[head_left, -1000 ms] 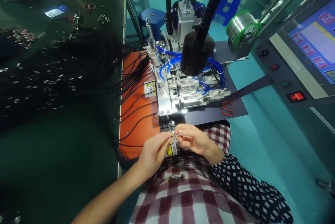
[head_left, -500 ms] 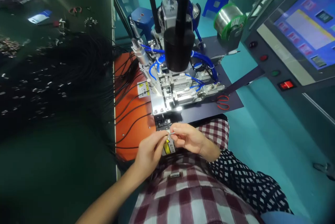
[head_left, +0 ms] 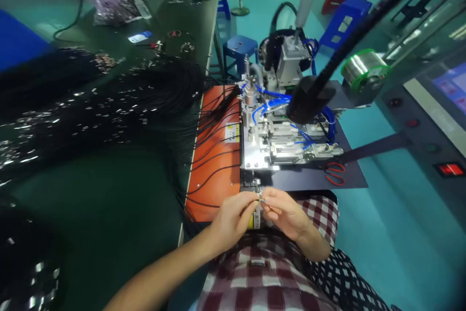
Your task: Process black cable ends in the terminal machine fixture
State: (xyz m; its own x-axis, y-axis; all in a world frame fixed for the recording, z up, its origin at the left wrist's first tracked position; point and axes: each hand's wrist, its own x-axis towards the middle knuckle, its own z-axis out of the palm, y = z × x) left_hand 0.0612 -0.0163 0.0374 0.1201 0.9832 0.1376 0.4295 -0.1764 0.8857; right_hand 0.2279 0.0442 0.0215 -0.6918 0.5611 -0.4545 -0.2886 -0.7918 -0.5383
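Observation:
My left hand (head_left: 233, 216) is closed in a pinch at the front edge of the bench-top machine. A black cable (head_left: 200, 203) runs across the orange plate (head_left: 214, 187) toward it, and the thin, pale cable end (head_left: 261, 198) shows at its fingertips. Facing it, my right hand (head_left: 287, 214) pinches the same small end between thumb and forefinger, its other fingers curled. The fingers hide most of the end's detail. Just behind my fingertips lies a dark feed track (head_left: 250, 182) of the machine (head_left: 287, 143). A yellow warning label (head_left: 256, 220) sits partly hidden below my hands.
Several black cables lie across the orange plate, coming from a large bundle (head_left: 171, 83) on the dark green table (head_left: 120, 204). Red-handled scissors (head_left: 335, 173) rest to the right. A solder wire spool (head_left: 367, 69), a black hose nozzle (head_left: 309, 100) and a control panel (head_left: 422, 126) stand around the machine.
The head view has swung left and up, so the machine and hands sit farther right and lower, and more of the table shows. Both hands keep their pinch on the cable end.

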